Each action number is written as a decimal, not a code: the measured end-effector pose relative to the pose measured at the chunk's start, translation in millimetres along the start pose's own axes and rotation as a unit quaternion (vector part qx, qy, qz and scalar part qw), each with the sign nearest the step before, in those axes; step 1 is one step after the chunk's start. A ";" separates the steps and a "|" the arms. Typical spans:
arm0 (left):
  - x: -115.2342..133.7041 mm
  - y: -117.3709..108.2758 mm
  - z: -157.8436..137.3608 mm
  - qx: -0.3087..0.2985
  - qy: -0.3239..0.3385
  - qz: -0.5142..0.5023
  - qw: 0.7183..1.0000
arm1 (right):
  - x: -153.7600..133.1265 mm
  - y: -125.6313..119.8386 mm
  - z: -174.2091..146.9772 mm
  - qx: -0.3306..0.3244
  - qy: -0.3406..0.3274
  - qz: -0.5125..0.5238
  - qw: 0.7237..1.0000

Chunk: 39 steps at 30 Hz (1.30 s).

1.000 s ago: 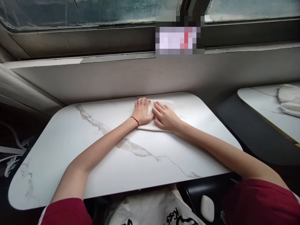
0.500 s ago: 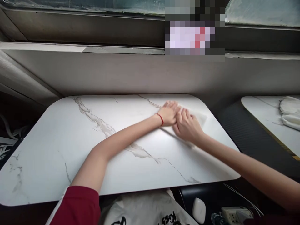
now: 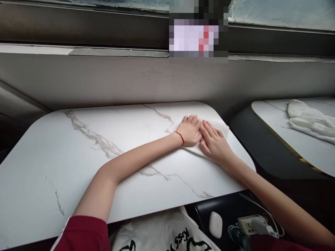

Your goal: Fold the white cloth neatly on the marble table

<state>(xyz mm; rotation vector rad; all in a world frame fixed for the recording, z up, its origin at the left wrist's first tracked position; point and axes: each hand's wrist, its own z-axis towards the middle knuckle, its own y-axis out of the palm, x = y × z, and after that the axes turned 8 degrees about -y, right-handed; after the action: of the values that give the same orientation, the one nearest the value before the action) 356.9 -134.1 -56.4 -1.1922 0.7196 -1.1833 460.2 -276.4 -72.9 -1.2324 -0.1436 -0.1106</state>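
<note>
On the right part of a white marble-patterned tabletop point(image 3: 86, 174), a thin white cloth point(image 3: 222, 128) lies spread under both hands. My left hand point(image 3: 188, 131), with a red string bracelet point(image 3: 180, 138) at its wrist, presses down on the cloth with its fingers slightly bent. Touching it on the right, my right hand point(image 3: 215, 141) also bears on the cloth, fingers close together and pointing away from me. Parts of the cloth stick out past the right fingers and below the palms. The fingertips' grip in the cloth is partly hidden.
To the right, a second marble-patterned tabletop point(image 3: 274, 122) carries a crumpled white fabric point(image 3: 309, 120). A wall point(image 3: 117, 76) rises behind. Below the front edge are a white rounded case point(image 3: 216, 225), a power strip point(image 3: 248, 225) with a plug and cable, and a printed white fabric point(image 3: 157, 230).
The view has turned somewhat to the right. Both hands remain on the cloth and stay side by side. The right fingers look straighter than before, and the motion blur is less.
</note>
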 end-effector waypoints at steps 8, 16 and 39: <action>65.7 12.1 -27.0 0.036 0.142 -0.021 0.989 | -38.1 -36.6 -88.7 0.014 0.057 -0.090 0.994; 57.3 23.1 27.5 0.015 0.079 -0.031 0.996 | 29.0 -11.1 -64.5 0.001 0.065 -0.006 0.998; -19.4 -12.2 33.7 -0.008 -0.119 0.069 0.990 | 50.9 25.7 62.0 0.001 0.000 0.120 0.993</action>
<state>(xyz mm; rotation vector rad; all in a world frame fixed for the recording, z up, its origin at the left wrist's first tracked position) 378.4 -104.5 -38.5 -1.2527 0.6202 -0.9041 511.5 -209.7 -68.0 -1.2395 0.0056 0.0977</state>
